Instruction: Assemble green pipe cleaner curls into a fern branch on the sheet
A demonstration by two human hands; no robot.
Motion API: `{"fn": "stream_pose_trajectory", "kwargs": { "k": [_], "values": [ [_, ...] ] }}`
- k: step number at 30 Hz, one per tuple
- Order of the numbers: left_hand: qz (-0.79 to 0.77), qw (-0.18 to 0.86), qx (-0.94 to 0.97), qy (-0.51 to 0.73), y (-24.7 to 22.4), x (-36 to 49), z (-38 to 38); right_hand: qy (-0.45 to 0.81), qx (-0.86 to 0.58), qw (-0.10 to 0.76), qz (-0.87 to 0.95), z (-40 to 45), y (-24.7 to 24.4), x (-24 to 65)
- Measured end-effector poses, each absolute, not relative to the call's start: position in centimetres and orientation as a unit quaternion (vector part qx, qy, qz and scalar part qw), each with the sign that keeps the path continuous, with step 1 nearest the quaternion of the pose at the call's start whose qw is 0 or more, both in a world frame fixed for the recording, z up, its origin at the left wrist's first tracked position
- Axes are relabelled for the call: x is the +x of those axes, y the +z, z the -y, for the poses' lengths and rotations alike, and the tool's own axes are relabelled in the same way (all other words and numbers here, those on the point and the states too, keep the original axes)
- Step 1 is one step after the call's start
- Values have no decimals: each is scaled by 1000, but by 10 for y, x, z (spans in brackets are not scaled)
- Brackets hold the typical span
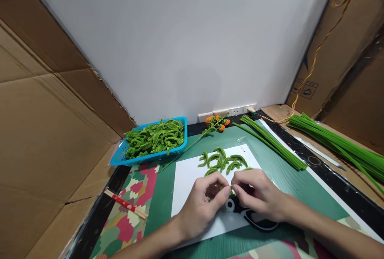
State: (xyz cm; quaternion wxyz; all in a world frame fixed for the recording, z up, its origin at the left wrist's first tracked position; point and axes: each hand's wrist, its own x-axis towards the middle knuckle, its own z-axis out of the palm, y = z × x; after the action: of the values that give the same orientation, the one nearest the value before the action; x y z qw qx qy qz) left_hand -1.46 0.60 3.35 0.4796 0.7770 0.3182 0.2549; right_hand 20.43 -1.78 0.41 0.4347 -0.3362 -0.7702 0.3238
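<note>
My left hand (207, 199) and my right hand (259, 195) meet over a white sheet of paper (186, 187), thumbs and forefingers pinched. A bit of green chenille stem (232, 192) shows at the fingertips; most of it is hidden by the fingers. Just beyond my hands, several curved green chenille pieces (222, 161) lie on the paper. Scissors with black handles (262, 225) rest beneath my right hand, their blades covered. Between my wrists sits a small white ring-shaped object (230, 205), perhaps a tape roll.
A blue basket (147, 161) heaped with bent green chenille pieces stands back left. An orange-flowered chenille stem (217, 123) lies behind the paper. Long green stems (276, 145) lie right, with a larger bundle (333, 139) farther out. Wrapped chopsticks (126, 203) lie left. Cardboard walls (45, 111) flank the table.
</note>
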Motion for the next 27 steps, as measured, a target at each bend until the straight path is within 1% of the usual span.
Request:
{"fn": "stream_pose_trajectory", "kwargs": {
  "k": [2, 4, 7, 8, 9, 10, 12, 14, 16, 17, 19, 21, 22, 23, 24, 26, 27],
  "values": [
    [-288, 358, 838, 294, 27, -14, -5, 447, -347, 436, 700, 16, 3, 202],
    [-208, 181, 905, 324, 24, -15, -9, 565, -332, 434, 618, 14, 1, 197],
    [-56, -107, 938, 325, 29, -18, -20, 675, -306, 430, 515, 13, -2, 190],
    [-23, -178, 932, 314, 31, -19, -23, 702, -303, 424, 485, 12, -3, 189],
    [-4, -227, 926, 302, 33, -20, -26, 727, -303, 414, 456, 12, -4, 188],
    [6, -255, 923, 289, 35, -20, -28, 749, -306, 400, 430, 11, -4, 187],
    [8, -262, 925, 275, 35, -20, -30, 774, -315, 377, 399, 10, -5, 188],
    [-3, -228, 933, 277, 33, -20, -28, 760, -328, 374, 418, 8, -5, 190],
    [-51, -133, 945, 294, 29, -19, -24, 717, -339, 388, 468, 8, -3, 193],
    [-92, -53, 947, 304, 28, -18, -21, 691, -345, 397, 497, 8, -2, 195],
    [-195, 166, 914, 314, 28, -15, -14, 619, -360, 412, 563, 10, 3, 199],
    [-290, 414, 812, 292, 30, -12, -9, 513, -377, 419, 647, 14, 7, 204],
    [-317, 517, 747, 272, 30, -10, -8, 442, -378, 420, 696, 15, 8, 206],
    [-332, 594, 687, 254, 31, -9, -7, 362, -371, 420, 745, 16, 9, 209],
    [-337, 649, 639, 238, 30, -8, -8, 281, -358, 420, 785, 17, 8, 210],
    [-334, 710, 580, 220, 29, -6, -10, 150, -327, 421, 833, 17, 5, 212],
    [-330, 729, 561, 211, 28, -6, -11, 109, -317, 422, 843, 17, 4, 213]
  ]
}}
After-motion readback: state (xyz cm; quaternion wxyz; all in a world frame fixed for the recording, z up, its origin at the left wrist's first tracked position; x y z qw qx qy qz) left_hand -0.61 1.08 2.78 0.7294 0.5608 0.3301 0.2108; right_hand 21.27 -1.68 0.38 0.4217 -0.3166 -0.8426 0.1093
